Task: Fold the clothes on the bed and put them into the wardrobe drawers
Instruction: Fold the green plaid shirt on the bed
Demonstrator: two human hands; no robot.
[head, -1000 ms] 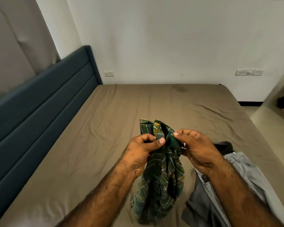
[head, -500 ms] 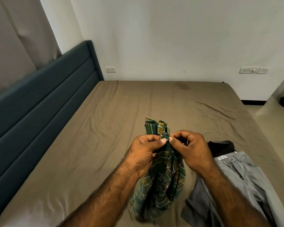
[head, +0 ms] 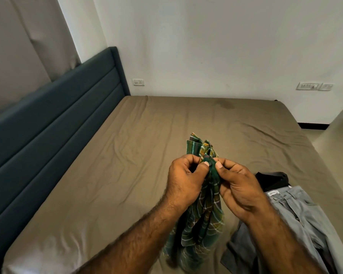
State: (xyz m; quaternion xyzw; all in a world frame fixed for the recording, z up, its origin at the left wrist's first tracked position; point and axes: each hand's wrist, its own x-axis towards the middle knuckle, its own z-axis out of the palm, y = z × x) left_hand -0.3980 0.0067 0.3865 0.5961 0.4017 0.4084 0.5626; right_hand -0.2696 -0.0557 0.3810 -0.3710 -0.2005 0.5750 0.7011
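**Checked shirt held up over the bed**

A padded dark teal headboard (head: 53, 119) bounds the left edge; wide bare brown sheet is left on the bed (head: 127, 165) beside it. The green checked cotton shirt (head: 204, 210) is pinched near its collar between the left hand (head: 183, 182) and right hand (head: 240, 186), its tail reaching the sheet. Crumpled grey trousers (head: 297, 220) lie at the right edge; their white label cannot be read.
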